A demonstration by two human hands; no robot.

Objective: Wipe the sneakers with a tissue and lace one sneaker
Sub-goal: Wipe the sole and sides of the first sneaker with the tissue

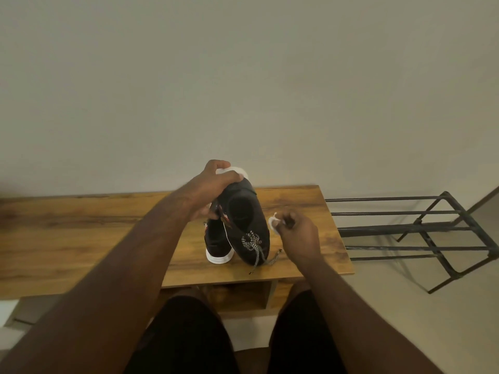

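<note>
Gripping the black sneaker [244,220] by its raised heel, your left hand [213,188] tilted it toe-down, writing unreadable, right hand [297,236] pinched the tissue [274,225].

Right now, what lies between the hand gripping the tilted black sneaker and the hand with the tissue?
In the head view, only the tilted black sneaker itself lies between the left hand and the right hand, which pinches the white tissue.

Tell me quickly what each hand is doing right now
Left hand: grips the raised black white-soled sneaker at its heel.
Right hand: pinches a crumpled white tissue.
</note>
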